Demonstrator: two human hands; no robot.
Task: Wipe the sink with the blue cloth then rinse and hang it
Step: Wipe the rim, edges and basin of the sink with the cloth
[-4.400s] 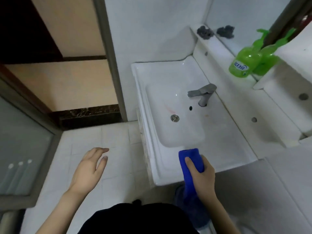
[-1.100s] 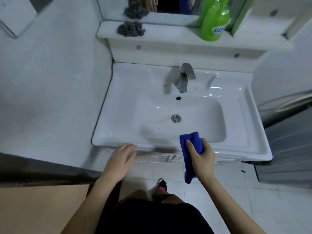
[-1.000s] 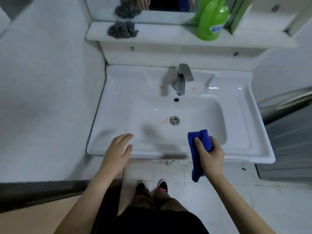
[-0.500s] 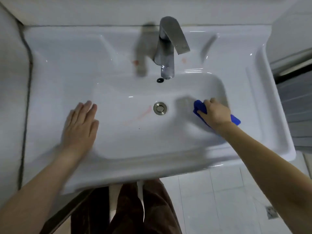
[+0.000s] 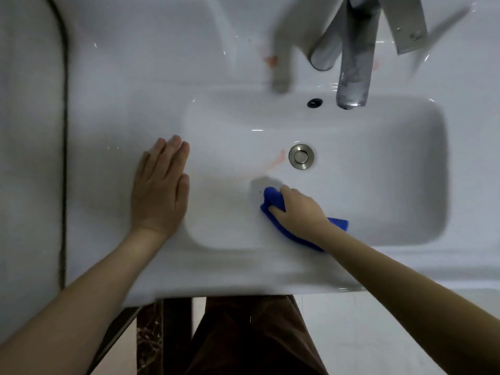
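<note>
Your right hand (image 5: 297, 209), fingers curled around the blue cloth (image 5: 273, 197), presses it to the sink (image 5: 243, 272) basin floor near the drain (image 5: 301, 156) to scrub, while your left hand (image 5: 159, 188), fingers straight and together, braces flat on the rim.

A bunched blue cloth (image 5: 273, 198), gripped in the right hand (image 5: 299, 209), is pressed to the floor of the glossy white sink (image 5: 378, 185), near the metal drain (image 5: 301, 156) and a reddish smear (image 5: 276, 162); its tail is trailed toward the near wall.

Cloth (image 5: 273, 196) in the sink (image 5: 216, 272) before the drain (image 5: 301, 156); faucet (image 5: 354, 63) behind; left hand (image 5: 159, 188) on left rim.
</note>
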